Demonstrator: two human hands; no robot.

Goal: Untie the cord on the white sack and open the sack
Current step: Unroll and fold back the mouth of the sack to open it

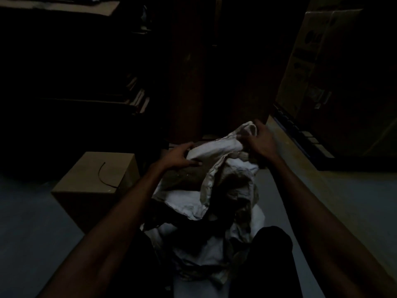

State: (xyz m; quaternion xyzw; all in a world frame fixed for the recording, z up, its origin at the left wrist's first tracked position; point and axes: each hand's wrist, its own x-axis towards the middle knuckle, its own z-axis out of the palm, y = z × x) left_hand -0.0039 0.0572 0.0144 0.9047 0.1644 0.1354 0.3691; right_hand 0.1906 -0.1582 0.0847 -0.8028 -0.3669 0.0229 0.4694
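Observation:
The white sack (214,190) stands on the floor between my legs, its crumpled mouth folded back and gaping, dark inside. My left hand (181,157) grips the left edge of the sack's rim. My right hand (258,140) pinches the far right edge of the rim and holds it up. A thin dark cord (103,176) lies curved on top of a cardboard box, apart from the sack. The room is very dim.
A closed cardboard box (94,186) sits on the floor just left of the sack. A big printed carton (335,67) stands on a pallet at the right. Dark shelves with books (137,95) fill the left, and a dark wooden cabinet (193,82) rises behind the sack.

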